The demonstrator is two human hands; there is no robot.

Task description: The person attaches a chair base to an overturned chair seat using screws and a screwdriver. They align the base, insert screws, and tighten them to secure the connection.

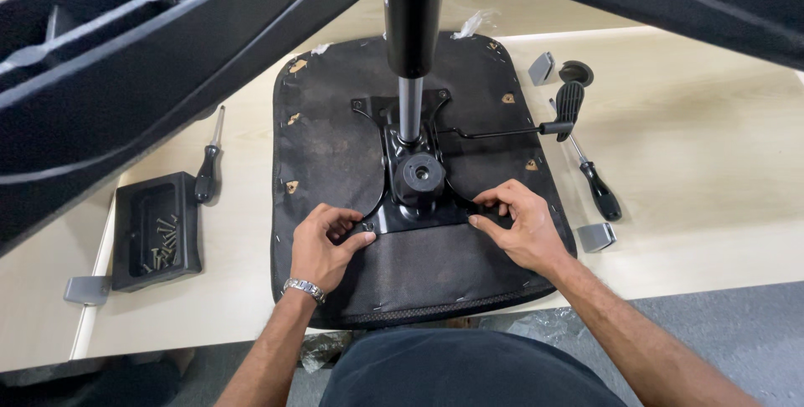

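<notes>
At the near edge of the plate: both hands pinch its two front corners.
Left hand point(325, 244): grip closed, fingertips pinching a small fastener at the black metal plate's point(416, 206) left corner; a metal watch on the wrist.
Right hand point(519, 227): grip curled shut on the plate's right corner.
Plate: sits centred on the upturned seat cushion point(335, 147), gas cylinder point(412, 55) rising from it.
Seat: lies flat on the pale desk point(712, 164).
Left of seat: black tray of screws point(157, 231), screwdriver point(208, 168) beside it.
Right of seat: second screwdriver point(593, 181), grey bracket point(595, 237).

our glossy black metal plate point(416, 210) on matt, rough seat cloth point(335, 147), over pale smooth wood bench point(695, 172)
</notes>
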